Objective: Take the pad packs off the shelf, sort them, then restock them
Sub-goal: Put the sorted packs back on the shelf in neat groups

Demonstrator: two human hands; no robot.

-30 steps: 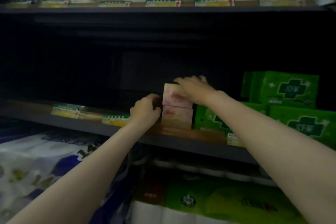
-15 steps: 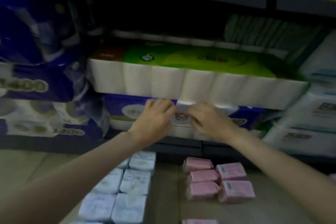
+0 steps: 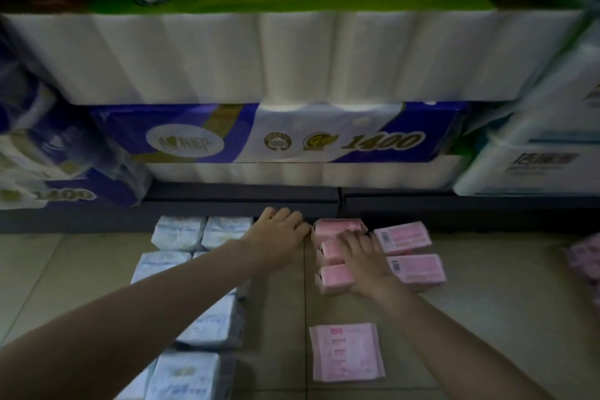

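Both hands work low on the tiled floor [image 3: 487, 302]: the left hand [image 3: 279, 237] lies relaxed beside the pink pad packs [image 3: 407, 237], while the right hand [image 3: 363, 258] rests flat-fingered on them, probably squaring the group. White pad packs [image 3: 178, 232] lie apart to the left, so colours stay separate for restocking.

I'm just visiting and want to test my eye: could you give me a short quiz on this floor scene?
1. True or false: the pink packs lie to the right of the white-blue packs.
2. Which hand rests on the pink packs? A) left hand B) right hand
3. What number is printed on the blue tissue roll pack on the bottom shelf?

Key: 1 true; 2 B; 3 1400.
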